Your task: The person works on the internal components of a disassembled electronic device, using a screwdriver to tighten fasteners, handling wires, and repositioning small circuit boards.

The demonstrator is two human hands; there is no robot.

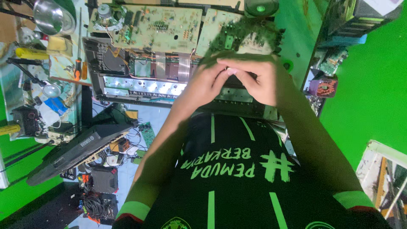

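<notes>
Both my hands meet in front of my chest, above the near edge of an opened electronic device (140, 80). My left hand (203, 82) and my right hand (256, 80) pinch something very small and pale between their fingertips; what it is I cannot make out. The device shows a metal chassis, flat ribbon cables and a green circuit board (157, 27) lying across its top. A second, darker circuit board (241, 36) lies just beyond my right hand. My black shirt with green stripes fills the lower part of the view.
A screwdriver with an orange handle (77, 68) and a metal lamp shade (48, 17) lie at the left. A dark keyboard instrument (76, 148) leans below, over cables and small parts. Green walls stand on both sides, and a cluttered shelf (335, 55) on the right.
</notes>
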